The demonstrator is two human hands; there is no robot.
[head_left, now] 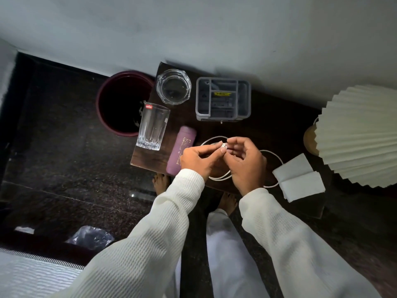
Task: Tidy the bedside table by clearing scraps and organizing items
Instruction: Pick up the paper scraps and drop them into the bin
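A white cable [276, 157] loops over the dark wooden bedside table [268, 130]. Above the middle of the table my left hand [198, 161] and my right hand [247, 163] meet and both pinch the cable's small plug end [223, 145]. Part of the cable is hidden under my hands. A mauve cylindrical bottle [180, 150] lies on its side just left of my left hand. A folded white tissue [299, 177] lies at the table's front right, over the cable's tail.
A tall drinking glass [153, 126] and a glass ashtray [173, 86] stand at the table's left. A grey desk organizer [223, 98] sits at the back. A maroon bin [123, 102] stands on the floor to the left. A pleated lamp shade [361, 136] overhangs the right side.
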